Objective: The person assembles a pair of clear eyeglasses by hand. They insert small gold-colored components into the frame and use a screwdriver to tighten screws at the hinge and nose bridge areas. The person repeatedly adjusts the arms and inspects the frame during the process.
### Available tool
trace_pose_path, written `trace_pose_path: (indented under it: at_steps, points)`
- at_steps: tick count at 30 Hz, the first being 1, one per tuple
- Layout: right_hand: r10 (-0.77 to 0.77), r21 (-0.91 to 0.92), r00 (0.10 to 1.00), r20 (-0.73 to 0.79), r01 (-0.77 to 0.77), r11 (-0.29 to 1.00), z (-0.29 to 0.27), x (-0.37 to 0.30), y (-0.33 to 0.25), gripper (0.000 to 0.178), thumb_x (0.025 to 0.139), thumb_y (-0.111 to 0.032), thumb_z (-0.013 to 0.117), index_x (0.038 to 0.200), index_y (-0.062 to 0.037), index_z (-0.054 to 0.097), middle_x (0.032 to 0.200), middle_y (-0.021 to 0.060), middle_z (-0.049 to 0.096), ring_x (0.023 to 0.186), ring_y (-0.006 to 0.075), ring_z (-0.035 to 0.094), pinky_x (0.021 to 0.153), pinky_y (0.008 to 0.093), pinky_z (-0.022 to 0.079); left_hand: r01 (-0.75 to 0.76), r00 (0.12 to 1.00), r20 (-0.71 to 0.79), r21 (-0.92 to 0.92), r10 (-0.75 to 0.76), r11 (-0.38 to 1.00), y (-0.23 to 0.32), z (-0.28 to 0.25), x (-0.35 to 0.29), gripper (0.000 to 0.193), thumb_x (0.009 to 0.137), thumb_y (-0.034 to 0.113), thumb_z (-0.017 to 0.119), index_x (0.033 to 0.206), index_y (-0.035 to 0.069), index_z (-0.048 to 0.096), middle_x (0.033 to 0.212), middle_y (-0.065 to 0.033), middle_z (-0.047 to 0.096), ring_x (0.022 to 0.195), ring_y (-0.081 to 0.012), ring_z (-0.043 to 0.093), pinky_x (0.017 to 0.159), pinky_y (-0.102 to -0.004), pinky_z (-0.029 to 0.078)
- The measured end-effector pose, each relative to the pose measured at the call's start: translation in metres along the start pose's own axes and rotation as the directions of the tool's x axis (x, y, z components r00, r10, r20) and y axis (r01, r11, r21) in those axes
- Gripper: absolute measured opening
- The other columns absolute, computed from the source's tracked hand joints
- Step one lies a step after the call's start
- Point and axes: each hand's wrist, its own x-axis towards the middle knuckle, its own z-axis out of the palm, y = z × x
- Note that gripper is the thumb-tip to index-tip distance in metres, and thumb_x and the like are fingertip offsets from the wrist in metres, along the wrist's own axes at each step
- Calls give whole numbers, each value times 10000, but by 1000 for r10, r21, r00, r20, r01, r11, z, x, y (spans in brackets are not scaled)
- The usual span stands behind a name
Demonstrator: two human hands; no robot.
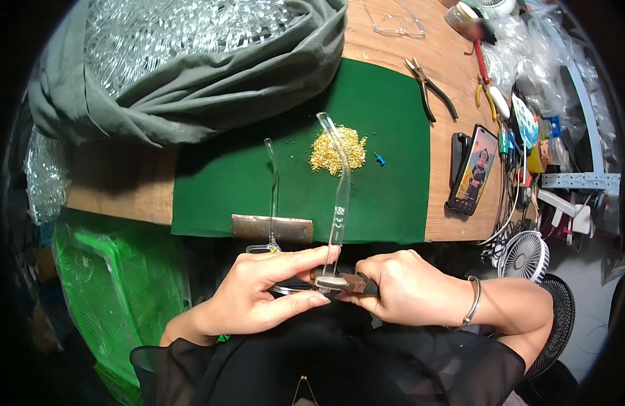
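My left hand (272,287) pinches a clear plastic eyeglass frame (339,210) near one hinge, below the table's front edge. Its two transparent temples point away from me over the green mat. My right hand (407,287), with a metal bangle at the wrist, grips pliers (353,283) whose jaws sit at the base of the right temple. Whether the jaws bite on the hinge is hard to make out. Beyond the temples lies a pile of tiny gold metal pieces (336,152), with a blue push pin (379,159) to its right.
A grey cloth bag (211,111) full of clear frames covers the far left. A rough metal bar (272,229) lies on the green mat's (393,210) front edge. Black-handled pliers (431,91), a phone (476,169) and a small fan (524,256) are right; a green crate (123,271) is lower left.
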Motion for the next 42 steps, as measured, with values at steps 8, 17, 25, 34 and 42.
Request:
trace_pose_path:
  at_steps: [8,17,25,34,42]
  points:
    - [-42,394,941,335,-100,914,-24,3,7,419,925,-381,505,960,36,528,785,182,593,745,277,592,681,359,465,52,998,39,-103,-48,993,2,0,6,553,775,30,688,1283,-21,478,946,-99,686,912,-176,650,866,-298,475]
    - [-50,407,923,382,-119,906,-23,7,7,406,938,-384,489,986,17,528,801,139,585,740,227,567,687,336,458,67,998,4,-157,-67,985,0,-2,3,548,772,16,686,1281,-15,484,925,-86,689,908,-165,647,875,-300,470]
    - [-107,320,952,285,11,947,-24,9,9,319,916,-314,549,984,-2,552,869,125,592,785,226,586,707,333,469,89,996,-4,-153,-91,984,2,-6,3,551,767,12,691,1277,-16,485,926,-91,689,892,-152,649,854,-283,472]
    - [-216,-219,832,-511,117,969,-8,34,70,191,708,21,606,889,-10,555,810,150,578,735,325,578,628,360,458,-87,972,-235,-265,23,960,-8,0,-10,528,752,-3,711,1213,-57,459,1007,-147,674,1002,-207,635,942,-317,426]
    - [-173,-309,756,-631,-40,950,11,73,110,235,686,-14,664,899,-36,568,792,109,549,749,293,538,670,345,376,-122,953,-281,-1,116,993,-20,-4,-12,610,699,89,783,1194,-61,459,945,-115,689,943,-233,654,916,-350,457]
